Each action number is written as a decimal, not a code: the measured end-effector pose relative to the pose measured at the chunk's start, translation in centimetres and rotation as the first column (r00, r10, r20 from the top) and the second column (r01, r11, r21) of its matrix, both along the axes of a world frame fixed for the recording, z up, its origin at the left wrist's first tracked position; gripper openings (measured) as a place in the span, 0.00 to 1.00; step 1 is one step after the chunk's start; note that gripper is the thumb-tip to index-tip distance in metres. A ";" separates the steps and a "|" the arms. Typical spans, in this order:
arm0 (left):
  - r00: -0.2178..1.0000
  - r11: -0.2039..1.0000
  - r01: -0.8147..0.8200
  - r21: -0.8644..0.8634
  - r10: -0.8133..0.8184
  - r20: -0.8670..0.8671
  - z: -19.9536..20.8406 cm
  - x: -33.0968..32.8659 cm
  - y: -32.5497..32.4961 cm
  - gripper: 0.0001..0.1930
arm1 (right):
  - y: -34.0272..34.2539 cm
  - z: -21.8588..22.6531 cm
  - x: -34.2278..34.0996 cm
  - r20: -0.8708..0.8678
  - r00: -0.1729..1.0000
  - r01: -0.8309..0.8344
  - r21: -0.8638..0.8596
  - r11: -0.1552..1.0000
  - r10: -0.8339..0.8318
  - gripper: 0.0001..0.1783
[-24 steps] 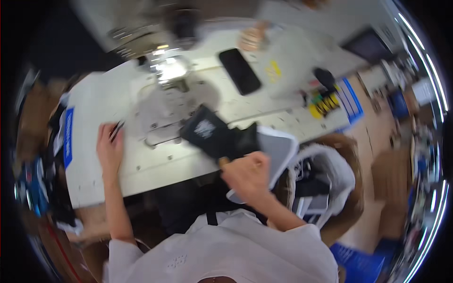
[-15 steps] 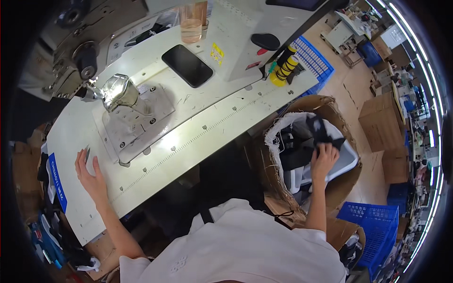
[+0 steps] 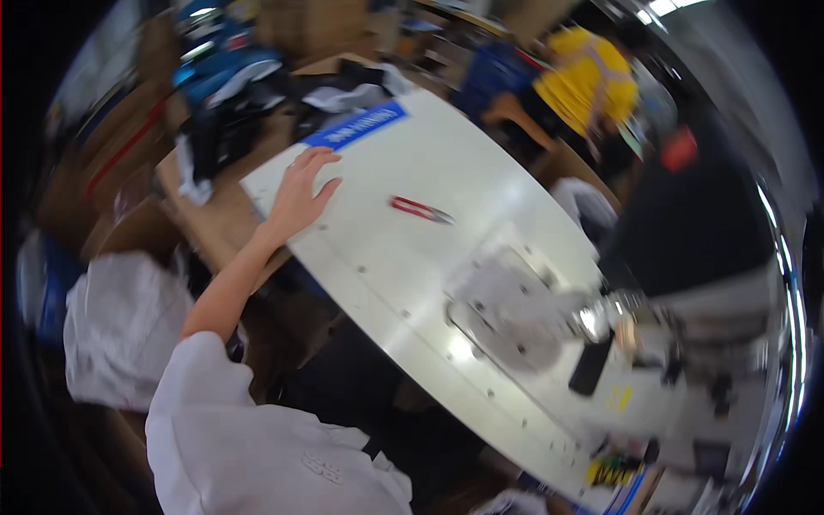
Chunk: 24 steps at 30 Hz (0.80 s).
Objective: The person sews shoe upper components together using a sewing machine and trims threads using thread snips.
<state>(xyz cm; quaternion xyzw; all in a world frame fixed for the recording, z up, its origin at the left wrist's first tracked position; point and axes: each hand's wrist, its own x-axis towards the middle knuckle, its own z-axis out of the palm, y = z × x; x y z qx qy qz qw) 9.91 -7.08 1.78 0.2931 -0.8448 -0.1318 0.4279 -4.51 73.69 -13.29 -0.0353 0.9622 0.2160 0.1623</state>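
My left hand [image 3: 300, 193] rests at the left end of the white worktable [image 3: 378, 184], fingers spread and nothing in them. Its fingertips are close to the blue printed label strip [image 3: 356, 127] on the table edge. To the right of the hand, apart from it, lies a pair of red-handled thread snips [image 3: 421, 209]. A shiny metal machine part [image 3: 594, 322] stands over a plate farther right, smeared by motion. My right hand is outside the picture.
Dark and white cloth pieces [image 3: 343, 96] lie beyond the table's left end. A black phone [image 3: 590, 365] and yellow spool [image 3: 605, 472] are toward the right. A person in yellow [image 3: 588, 77] is behind the table. A white-covered bundle [image 3: 129, 330] stands at left.
The view has swung to the left. My right hand, which was on dark cloth in the lined box, has gone out of view. My left hand stays open at the table's left end.
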 end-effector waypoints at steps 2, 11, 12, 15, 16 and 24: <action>0.986 0.987 -0.161 0.021 0.162 -0.030 -1.5 6.0 -4.1 0.16 | -14.7 12.5 -2.3 -0.112 0.993 -0.023 -0.424 0.905 -0.027 0.33; 0.515 0.598 -0.792 -0.118 0.760 0.397 -9.9 17.5 -18.1 0.22 | -23.7 19.1 -6.6 -0.198 0.966 -0.247 -0.523 0.816 0.166 0.19; 0.617 0.673 -0.739 0.003 0.675 0.404 -10.8 19.0 -19.7 0.21 | -24.4 19.2 -6.9 -0.146 0.957 -0.288 -0.558 0.778 0.250 0.17; 0.773 0.794 -0.605 0.064 0.565 0.288 -10.9 19.5 -22.0 0.16 | -27.3 20.1 -6.4 -0.039 0.940 -0.261 -0.722 0.641 0.339 0.14; 0.843 0.849 -0.528 -0.019 0.526 0.109 -10.1 18.8 -22.3 0.15 | -28.8 20.5 -5.8 0.014 0.934 -0.189 -0.829 0.527 0.358 0.12; 0.891 0.947 -0.308 0.095 0.322 -0.320 -1.9 15.5 -20.1 0.07 | -38.7 24.3 -2.8 0.036 0.829 -0.215 -0.901 0.376 0.558 0.14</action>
